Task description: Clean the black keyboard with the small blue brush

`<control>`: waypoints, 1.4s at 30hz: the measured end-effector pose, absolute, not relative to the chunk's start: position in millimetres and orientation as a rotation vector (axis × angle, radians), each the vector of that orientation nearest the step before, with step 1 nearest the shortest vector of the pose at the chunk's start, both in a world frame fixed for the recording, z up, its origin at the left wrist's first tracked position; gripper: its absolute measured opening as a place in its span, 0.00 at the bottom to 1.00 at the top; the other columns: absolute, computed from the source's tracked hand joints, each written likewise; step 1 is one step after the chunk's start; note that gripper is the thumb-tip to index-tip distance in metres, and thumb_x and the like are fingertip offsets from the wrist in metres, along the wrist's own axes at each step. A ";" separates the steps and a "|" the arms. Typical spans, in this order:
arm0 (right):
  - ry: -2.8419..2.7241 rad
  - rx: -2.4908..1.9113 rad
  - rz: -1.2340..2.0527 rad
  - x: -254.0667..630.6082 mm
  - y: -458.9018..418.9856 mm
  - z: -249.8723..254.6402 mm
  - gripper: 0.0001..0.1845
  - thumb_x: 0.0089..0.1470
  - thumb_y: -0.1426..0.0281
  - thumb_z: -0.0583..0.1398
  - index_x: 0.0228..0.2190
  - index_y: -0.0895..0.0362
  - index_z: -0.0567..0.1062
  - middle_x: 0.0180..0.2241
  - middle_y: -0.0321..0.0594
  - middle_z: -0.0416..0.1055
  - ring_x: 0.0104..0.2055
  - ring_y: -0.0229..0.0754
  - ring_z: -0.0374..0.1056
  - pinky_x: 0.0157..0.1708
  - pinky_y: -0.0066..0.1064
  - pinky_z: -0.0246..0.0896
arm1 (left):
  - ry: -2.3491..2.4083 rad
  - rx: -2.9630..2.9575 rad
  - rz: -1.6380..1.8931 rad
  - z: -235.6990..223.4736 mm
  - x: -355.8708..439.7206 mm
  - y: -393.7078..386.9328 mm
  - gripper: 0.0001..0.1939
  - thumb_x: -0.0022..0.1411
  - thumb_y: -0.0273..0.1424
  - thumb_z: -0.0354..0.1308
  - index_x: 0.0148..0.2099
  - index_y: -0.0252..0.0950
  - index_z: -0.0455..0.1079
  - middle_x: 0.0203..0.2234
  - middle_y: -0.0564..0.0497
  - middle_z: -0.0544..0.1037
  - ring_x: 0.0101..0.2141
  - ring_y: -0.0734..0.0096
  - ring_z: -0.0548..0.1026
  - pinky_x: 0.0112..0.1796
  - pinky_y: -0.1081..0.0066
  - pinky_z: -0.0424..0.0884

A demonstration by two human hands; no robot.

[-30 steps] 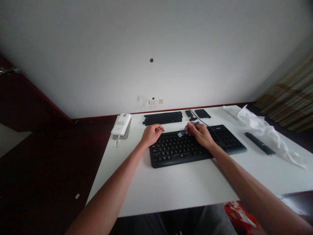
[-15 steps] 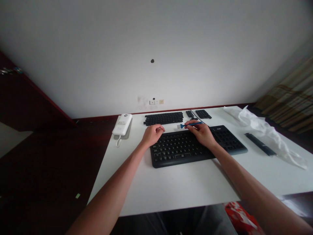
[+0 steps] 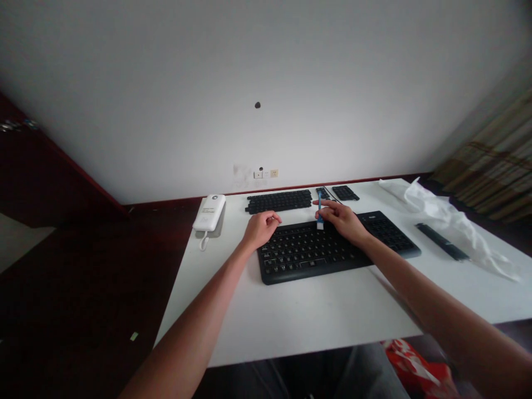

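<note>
A black keyboard [image 3: 332, 249] lies on the white table [image 3: 316, 310] in front of me. My left hand [image 3: 260, 228] is curled in a loose fist at the keyboard's upper left corner, holding nothing that I can see. My right hand [image 3: 343, 220] hovers over the top key rows and pinches a small blue-handled brush [image 3: 320, 215], which stands upright with its white bristle end down on the keys.
Sets of loose black keycaps [image 3: 279, 200] lie in rows near the far edge, with smaller groups [image 3: 344, 193] to their right. A white phone-like device [image 3: 210, 213] sits at the far left. A crumpled white plastic bag [image 3: 449, 221] and a thin black strip [image 3: 441, 241] lie at right.
The brush lay slanted, then pointed left; it has now swung upright with its bristles down. My right hand moved slightly toward the far edge. My left hand stayed put.
</note>
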State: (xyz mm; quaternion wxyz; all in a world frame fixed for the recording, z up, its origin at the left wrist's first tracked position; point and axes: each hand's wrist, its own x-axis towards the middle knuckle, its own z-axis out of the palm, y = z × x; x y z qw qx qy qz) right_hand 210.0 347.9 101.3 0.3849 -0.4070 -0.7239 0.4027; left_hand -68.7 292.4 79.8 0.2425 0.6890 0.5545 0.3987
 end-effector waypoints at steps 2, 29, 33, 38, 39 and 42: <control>-1.842 -1.051 1.081 210.0 348.3 104.2 0.30 0.58 0.54 0.64 0.58 0.54 0.71 0.33 0.41 0.81 0.39 0.49 0.75 0.51 0.48 0.68 | 1.520 1.885 1.085 80.0 -68.8 292.2 0.11 0.61 0.27 0.53 0.35 0.36 0.78 0.17 0.57 0.64 0.21 0.75 0.61 0.28 0.73 0.55; -1.783 -1.054 0.931 194.7 326.6 104.8 0.20 0.55 0.50 0.66 0.29 0.54 0.81 0.29 0.41 0.79 0.33 0.46 0.72 0.36 0.37 0.67 | 1.521 1.888 1.074 80.3 -67.8 292.5 0.11 0.62 0.27 0.54 0.35 0.36 0.79 0.18 0.56 0.66 0.22 0.75 0.63 0.28 0.72 0.55; -1.892 -1.062 0.883 191.3 325.1 104.7 0.20 0.59 0.50 0.64 0.31 0.55 0.80 0.29 0.41 0.79 0.31 0.46 0.71 0.33 0.37 0.65 | 1.536 1.892 1.069 81.9 -67.6 291.7 0.11 0.62 0.27 0.54 0.35 0.36 0.79 0.17 0.57 0.65 0.22 0.75 0.62 0.28 0.72 0.55; -2.027 -1.086 0.746 185.9 322.7 105.7 0.22 0.63 0.51 0.60 0.26 0.54 0.77 0.25 0.36 0.76 0.27 0.42 0.66 0.31 0.35 0.59 | 1.539 1.894 1.078 83.0 -67.2 291.2 0.11 0.62 0.27 0.54 0.35 0.36 0.79 0.17 0.57 0.64 0.22 0.74 0.62 0.28 0.72 0.55; -2.044 -1.092 0.723 185.3 322.1 106.0 0.22 0.63 0.51 0.60 0.26 0.54 0.77 0.24 0.36 0.75 0.27 0.42 0.65 0.31 0.35 0.58 | 1.541 1.896 1.079 83.0 -67.1 291.3 0.11 0.62 0.27 0.54 0.35 0.36 0.79 0.18 0.57 0.65 0.22 0.74 0.62 0.28 0.72 0.55; -2.080 -1.100 0.665 184.6 320.5 106.7 0.23 0.63 0.51 0.59 0.25 0.54 0.77 0.23 0.36 0.73 0.25 0.42 0.64 0.29 0.35 0.56 | 1.548 1.897 1.072 83.0 -66.9 291.6 0.11 0.62 0.28 0.54 0.35 0.36 0.79 0.18 0.56 0.65 0.22 0.74 0.62 0.29 0.72 0.56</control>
